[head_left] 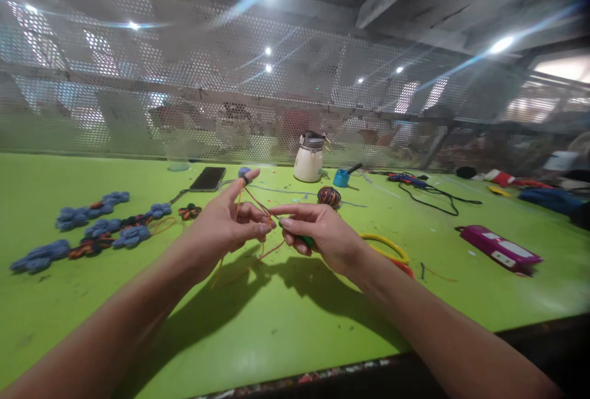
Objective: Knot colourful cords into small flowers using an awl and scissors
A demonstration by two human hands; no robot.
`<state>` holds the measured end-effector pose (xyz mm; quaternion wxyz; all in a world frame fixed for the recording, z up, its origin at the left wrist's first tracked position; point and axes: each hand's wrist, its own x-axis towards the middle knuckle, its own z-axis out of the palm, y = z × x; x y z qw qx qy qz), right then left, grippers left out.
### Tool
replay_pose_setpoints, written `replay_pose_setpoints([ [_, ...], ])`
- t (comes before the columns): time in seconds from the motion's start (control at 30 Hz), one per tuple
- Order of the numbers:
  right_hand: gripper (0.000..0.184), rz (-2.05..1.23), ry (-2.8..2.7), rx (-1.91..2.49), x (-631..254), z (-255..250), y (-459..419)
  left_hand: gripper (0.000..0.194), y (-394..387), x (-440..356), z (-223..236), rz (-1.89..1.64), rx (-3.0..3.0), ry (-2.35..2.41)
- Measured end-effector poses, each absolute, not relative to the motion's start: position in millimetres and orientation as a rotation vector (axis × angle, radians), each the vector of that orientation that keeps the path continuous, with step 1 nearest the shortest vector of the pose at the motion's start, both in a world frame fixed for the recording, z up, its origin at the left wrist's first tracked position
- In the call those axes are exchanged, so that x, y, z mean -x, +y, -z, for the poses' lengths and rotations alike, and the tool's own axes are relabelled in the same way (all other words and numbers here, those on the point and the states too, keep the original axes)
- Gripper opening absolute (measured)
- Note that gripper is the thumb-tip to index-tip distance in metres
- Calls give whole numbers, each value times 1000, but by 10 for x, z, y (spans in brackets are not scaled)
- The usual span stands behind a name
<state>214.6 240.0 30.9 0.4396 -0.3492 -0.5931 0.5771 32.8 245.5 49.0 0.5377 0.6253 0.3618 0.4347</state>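
My left hand (221, 221) is raised above the green table, its index finger up with a strand of orange and dark yarn (271, 252) running over it. Its thumb and other fingers pinch the yarn low down. Close against it, my right hand (325, 230) grips a crochet hook (306, 241) by its green handle, and the tip meets the yarn between the hands. Fingers hide most of the small worked piece. Behind the hands lies a multicoloured yarn ball (329, 195). At left rest blue crocheted flowers (131, 236) and a small dark-and-orange flower (189, 211).
A phone (207, 179) lies at the back left. Behind my hands stand a white jug (308, 162) and a blue pot (342, 177). To the right are a yellow ring (387, 242), a glue gun (408, 180) with its cord, and a purple power strip (500, 248).
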Motion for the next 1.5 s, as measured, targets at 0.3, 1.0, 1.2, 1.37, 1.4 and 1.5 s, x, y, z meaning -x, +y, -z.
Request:
replay_pose_setpoints([
  [0.3, 29, -1406, -1426, 892, -2166, -334, 2409, 100, 2455, -309, -484, -1031, -1457, 849],
  [1.0, 27, -1396, -1421, 909, -2165, -352, 2396, 105, 2418, -292, -499, -974, -1381, 801],
  [1.2, 27, -1387, -1422, 922, -2163, -349, 2398, 102, 2438, -278, -474, -964, -1396, 786],
  [1.37, 27, -1380, -1427, 923, -2159, -348, 2396, 97, 2439, -284, -482, -983, -1390, 778],
  [1.4, 27, -1380, -1426, 926, -2158, -350, 2395, 95, 2434, -286, -489, -987, -1384, 783],
  [1.5, 26, -1382, -1419, 927, -2153, -353, 2392, 89, 2416, -289, -513, -1014, -1355, 791],
])
